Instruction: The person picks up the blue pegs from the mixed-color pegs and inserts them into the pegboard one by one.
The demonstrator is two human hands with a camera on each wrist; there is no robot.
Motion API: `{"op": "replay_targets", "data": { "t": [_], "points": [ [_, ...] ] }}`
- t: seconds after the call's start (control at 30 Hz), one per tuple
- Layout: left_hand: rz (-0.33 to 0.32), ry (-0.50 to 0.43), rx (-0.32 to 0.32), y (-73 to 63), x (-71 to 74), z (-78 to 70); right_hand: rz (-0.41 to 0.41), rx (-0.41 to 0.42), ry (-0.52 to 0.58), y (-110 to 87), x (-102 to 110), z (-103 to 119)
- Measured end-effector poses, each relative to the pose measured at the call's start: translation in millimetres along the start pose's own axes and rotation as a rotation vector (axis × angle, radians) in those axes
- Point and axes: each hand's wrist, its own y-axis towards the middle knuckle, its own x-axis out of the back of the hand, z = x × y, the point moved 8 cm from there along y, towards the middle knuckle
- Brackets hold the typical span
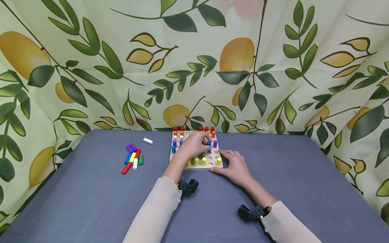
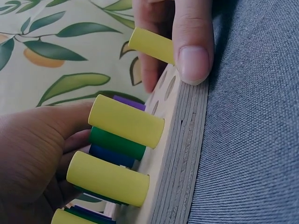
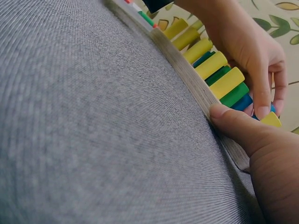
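Observation:
A wooden pegboard (image 1: 200, 167) stands at the far middle of the table, with rows of red, orange, white, purple, blue, green and yellow pegs. Over its right part, my left hand (image 1: 193, 147) pinches a blue peg (image 1: 209, 144) between thumb and fingers, at the blue row. Whether that peg is fully seated in its hole I cannot tell. My right hand (image 1: 235, 167) grips the board's front right corner, its thumb on the front edge (image 2: 180, 140) and its fingers along the right side. A yellow peg (image 2: 152, 45) stands beside the right thumb.
Left of the board lies a loose group of pegs, among them a red peg (image 1: 127, 168), a green peg (image 1: 141, 159) and a purple peg (image 1: 133, 147). One white peg (image 1: 148, 141) lies apart, farther back. Behind the table (image 1: 91, 202) hangs a leaf-patterned cloth (image 1: 194, 84).

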Motion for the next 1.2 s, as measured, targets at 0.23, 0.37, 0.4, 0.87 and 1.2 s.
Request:
{"op": "replay_targets", "data": {
  "t": [0.23, 0.37, 0.4, 0.87, 1.2],
  "points": [
    [0.015, 0.01, 0.006, -0.6, -2.8, 1.2, -0.003, 0.008, 0.004, -0.2, 0.1, 1.8],
    [0.02, 0.038, 0.034, -1.4, -4.0, 2.2, -0.006, 0.011, 0.0, 0.0, -0.5, 0.6],
    [0.019, 0.045, 0.04, -1.3, -4.2, 2.5, -0.006, 0.011, -0.001, 0.0, -0.6, 0.4],
    [0.009, 0.094, 0.071, -0.3, -4.9, 3.5, 0.003, 0.002, -0.004, 0.8, -1.2, -1.6],
    [0.016, 0.111, 0.067, -0.9, -6.5, 2.3, 0.007, 0.004, 0.001, 0.6, -1.0, -0.9]
  ]
}}
